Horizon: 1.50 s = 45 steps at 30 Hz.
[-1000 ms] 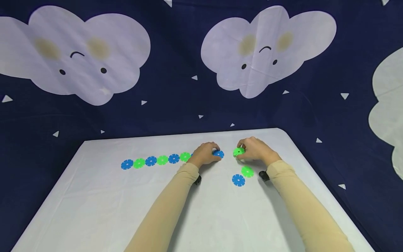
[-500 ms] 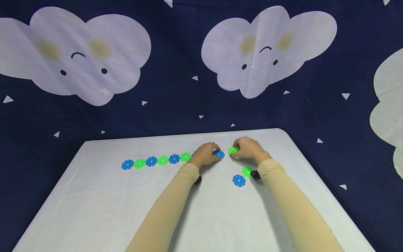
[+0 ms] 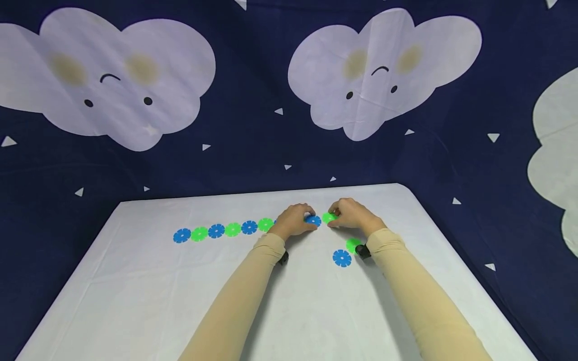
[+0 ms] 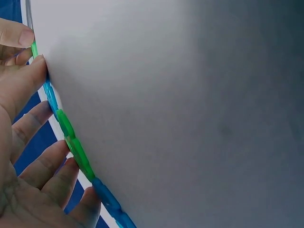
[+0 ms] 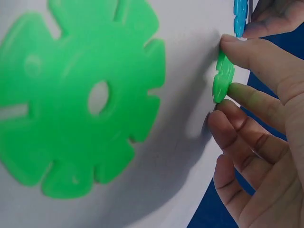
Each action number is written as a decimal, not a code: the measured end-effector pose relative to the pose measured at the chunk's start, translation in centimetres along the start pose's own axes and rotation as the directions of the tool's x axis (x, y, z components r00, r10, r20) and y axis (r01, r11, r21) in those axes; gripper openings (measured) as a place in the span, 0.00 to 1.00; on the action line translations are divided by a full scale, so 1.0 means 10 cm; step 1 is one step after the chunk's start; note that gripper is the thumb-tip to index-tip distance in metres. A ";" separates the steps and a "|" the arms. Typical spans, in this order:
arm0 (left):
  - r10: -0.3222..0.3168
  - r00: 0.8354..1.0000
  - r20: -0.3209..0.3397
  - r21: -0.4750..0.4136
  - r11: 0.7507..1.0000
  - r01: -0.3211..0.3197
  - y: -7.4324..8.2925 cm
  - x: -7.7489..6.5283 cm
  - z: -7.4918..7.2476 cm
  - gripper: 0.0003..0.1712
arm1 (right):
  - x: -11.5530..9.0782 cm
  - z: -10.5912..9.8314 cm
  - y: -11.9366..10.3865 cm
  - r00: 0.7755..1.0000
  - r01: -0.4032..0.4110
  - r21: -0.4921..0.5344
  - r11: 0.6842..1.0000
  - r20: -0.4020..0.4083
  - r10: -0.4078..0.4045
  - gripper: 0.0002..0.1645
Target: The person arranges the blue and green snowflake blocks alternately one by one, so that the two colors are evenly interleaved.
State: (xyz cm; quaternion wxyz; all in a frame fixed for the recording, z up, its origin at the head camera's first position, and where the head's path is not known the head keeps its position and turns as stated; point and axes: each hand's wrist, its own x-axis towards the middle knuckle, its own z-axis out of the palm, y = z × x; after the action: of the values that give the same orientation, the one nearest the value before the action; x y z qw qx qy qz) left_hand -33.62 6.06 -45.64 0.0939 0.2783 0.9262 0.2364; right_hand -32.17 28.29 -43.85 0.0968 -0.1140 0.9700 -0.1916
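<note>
Near the far edge of the table, my left hand (image 3: 293, 220) holds a blue notched plastic disc (image 3: 313, 220) between thumb and fingers. Just right of it, my right hand (image 3: 355, 215) pinches a green notched disc (image 3: 328, 218) by its edges. In the head view a slight gap seems to lie between these two discs. Leftward runs a row of alternating blue and green discs (image 3: 233, 229), partly covered by my left hand. The left wrist view shows the row edge-on, with my fingers along a green disc (image 4: 81, 159).
Nearer me lie a loose blue disc (image 3: 341, 258) and a loose green disc (image 3: 353, 245), the latter partly behind the black wrist camera (image 3: 363, 251). A white cloth covers the table (image 3: 135, 301). Behind it hangs a dark blue curtain (image 3: 253, 150) with clouds.
My right hand has slid left with the green disc, bringing it close beside the blue one. My left hand has stayed in place. The right wrist camera now partly covers the loose green disc.
</note>
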 end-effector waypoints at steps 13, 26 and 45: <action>0.003 1.000 0.008 -0.004 1.000 -0.003 0.00 0.01 -0.01 0.25 | -0.06 0.00 -0.06 1.000 0.020 0.043 0.999 0.009 -0.021 0.30; 0.000 1.000 0.017 0.022 1.000 -0.001 0.03 0.07 0.00 0.28 | -0.31 -0.14 -0.04 1.000 0.025 0.012 1.000 0.008 -0.025 0.28; 0.048 0.998 0.041 -0.041 0.998 -0.047 0.17 0.21 0.08 0.34 | -0.96 0.15 -0.16 0.993 0.066 0.086 0.994 0.095 -0.075 0.32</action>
State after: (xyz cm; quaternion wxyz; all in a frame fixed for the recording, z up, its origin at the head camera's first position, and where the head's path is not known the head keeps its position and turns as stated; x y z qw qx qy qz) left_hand -34.35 8.80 -45.65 0.1131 0.3031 0.9123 0.2510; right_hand -22.35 28.78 -43.20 0.1420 -0.1533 0.9507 -0.2290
